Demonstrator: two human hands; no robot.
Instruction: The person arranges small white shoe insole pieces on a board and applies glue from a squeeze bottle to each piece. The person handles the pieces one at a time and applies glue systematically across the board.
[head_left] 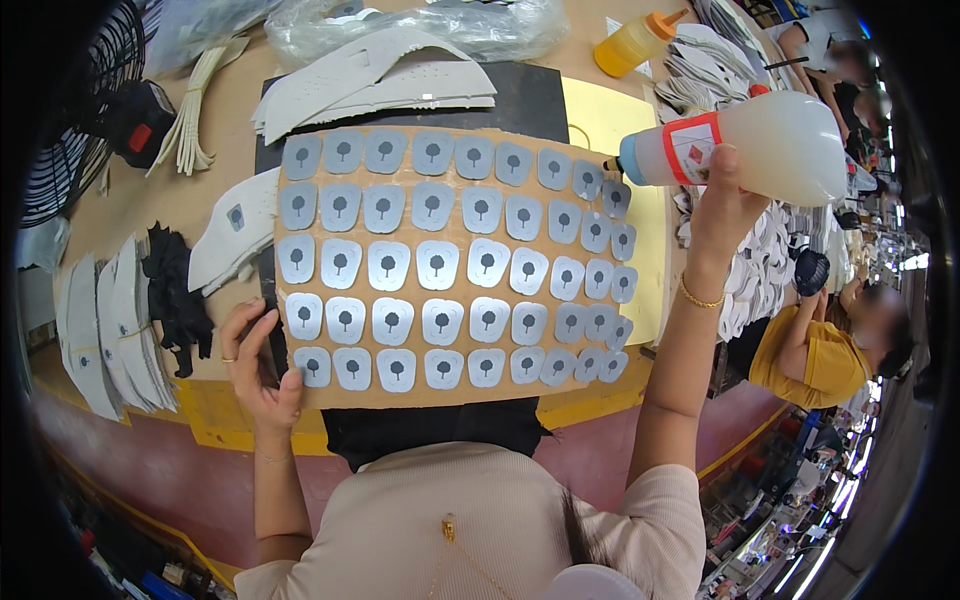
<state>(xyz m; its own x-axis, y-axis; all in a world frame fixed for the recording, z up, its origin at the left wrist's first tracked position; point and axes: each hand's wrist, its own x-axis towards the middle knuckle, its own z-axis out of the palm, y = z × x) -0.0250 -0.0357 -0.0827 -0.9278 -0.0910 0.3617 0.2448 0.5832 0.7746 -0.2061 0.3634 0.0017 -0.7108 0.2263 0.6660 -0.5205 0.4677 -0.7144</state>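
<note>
My right hand [733, 205] is wrapped round a translucent squeeze bottle [785, 140] of whitish liquid with a blue collar and a red-edged label. The bottle lies tilted on its side. Its dark nozzle tip points left, at the upper right patches on a brown cardboard sheet [455, 398]. Rows of silvery patches with a dark tree shape, such as one patch [438, 265], cover that sheet. At the sheet's lower left edge, my left hand [262, 375] grips it with bent fingers and the thumb. Whether the nozzle touches a patch I cannot tell.
White curved pieces [380, 85] lie behind the sheet on a black board [525, 95]. A yellow sheet [640, 270] is at the right, and a yellow glue bottle [635, 45] stands farther back. Stacked white pieces [110, 330] and a fan [90, 100] are left. People work at right.
</note>
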